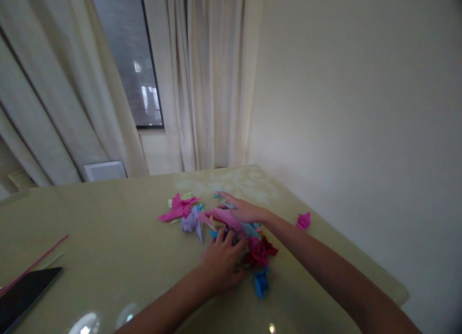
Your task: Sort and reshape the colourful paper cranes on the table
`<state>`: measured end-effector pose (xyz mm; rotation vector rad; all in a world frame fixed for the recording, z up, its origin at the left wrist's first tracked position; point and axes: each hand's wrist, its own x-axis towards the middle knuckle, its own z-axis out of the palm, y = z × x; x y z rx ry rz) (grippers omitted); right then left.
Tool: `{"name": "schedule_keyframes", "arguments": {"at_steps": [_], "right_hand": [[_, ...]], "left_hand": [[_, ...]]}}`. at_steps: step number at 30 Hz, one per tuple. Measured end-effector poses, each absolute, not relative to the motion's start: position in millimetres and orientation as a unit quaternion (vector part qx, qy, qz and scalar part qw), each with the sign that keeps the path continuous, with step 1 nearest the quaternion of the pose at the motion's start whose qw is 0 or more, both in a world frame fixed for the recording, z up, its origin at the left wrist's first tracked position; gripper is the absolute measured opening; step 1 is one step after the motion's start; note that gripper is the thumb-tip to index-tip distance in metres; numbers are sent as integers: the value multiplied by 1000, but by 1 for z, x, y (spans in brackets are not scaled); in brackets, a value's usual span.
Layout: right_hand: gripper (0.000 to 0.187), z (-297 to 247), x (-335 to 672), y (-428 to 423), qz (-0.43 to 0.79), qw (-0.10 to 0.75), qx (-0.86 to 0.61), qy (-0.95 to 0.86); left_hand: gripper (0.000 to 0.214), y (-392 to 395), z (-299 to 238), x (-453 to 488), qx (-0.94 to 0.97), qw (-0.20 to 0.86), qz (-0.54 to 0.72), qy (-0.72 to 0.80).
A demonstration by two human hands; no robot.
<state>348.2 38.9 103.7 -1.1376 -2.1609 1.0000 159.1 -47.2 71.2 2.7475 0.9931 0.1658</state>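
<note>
A loose pile of colourful folded paper pieces lies on the table, with both hands at it. My left hand [224, 262] rests on the near side of the pile, its fingers spread and curved down over the papers. Farther back, my right hand [247, 211] reaches across the top, fingers stretched out to the left. A pink paper piece [225, 217] lies between the two hands. Left of them are a magenta piece [179, 208] and a lilac piece [191, 222]. Dark red papers [262, 251] sit under my right forearm, with a blue piece [262, 282] nearer me. Some papers are hidden beneath my hands.
A single magenta paper piece [303, 221] lies apart near the table's right edge, by the wall [353, 108]. At the left are a dark flat device [31, 293] and a thin pink stick [39, 259]. Curtains [212, 79] hang behind the table [119, 228].
</note>
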Motion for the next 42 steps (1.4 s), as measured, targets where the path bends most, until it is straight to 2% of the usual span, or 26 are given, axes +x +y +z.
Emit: {"name": "schedule_keyframes", "arguments": {"at_steps": [4, 6, 8, 10, 13, 15, 17, 19, 22, 25, 30, 32, 37, 39, 42], "right_hand": [[82, 109, 392, -13, 436, 332, -444, -709], [83, 103, 409, -35, 418, 381, -459, -686], [86, 93, 422, -51, 364, 391, -492, -688], [91, 81, 432, -60, 266, 350, -553, -707], [89, 65, 445, -63, 109, 224, -682, -688], [90, 58, 451, -59, 68, 142, -749, -644], [92, 53, 455, -50, 77, 106, -769, -625], [92, 49, 454, -35, 94, 111, -753, -641], [88, 44, 441, -3, 111, 138, -708, -684], [86, 43, 414, 38, 133, 148, -676, -709], [82, 53, 355, 102, 196, 209, -574, -767], [79, 60, 329, 118, 210, 222, -537, -787], [77, 82, 269, 123, 265, 205, -431, -838], [74, 97, 255, 108, 300, 189, -389, -850], [68, 129, 259, 71, 347, 120, -333, -869]], "left_hand": [[47, -10, 88, 178, 942, 112, 96, 302], [41, 15, 94, 181, 932, 146, 148, 298], [39, 42, 98, 179, 913, 180, 200, 306], [42, 70, 99, 168, 894, 168, 225, 349], [52, 109, 91, 136, 853, 79, 189, 481], [68, 129, 80, 106, 825, 41, 139, 547], [79, 141, 66, 76, 792, 47, 103, 600], [82, 143, 53, 50, 795, 76, 74, 598], [72, 125, 39, 27, 831, 101, 76, 542], [63, 83, 31, 18, 860, 104, 96, 490], [62, -7, 26, 17, 879, 140, 133, 435], [68, -38, 25, 23, 887, 124, 159, 415], [105, -77, 27, 62, 940, 35, 184, 286], [108, -80, 32, 84, 962, 21, 153, 226], [107, -74, 43, 113, 974, 44, 105, 194]]}}
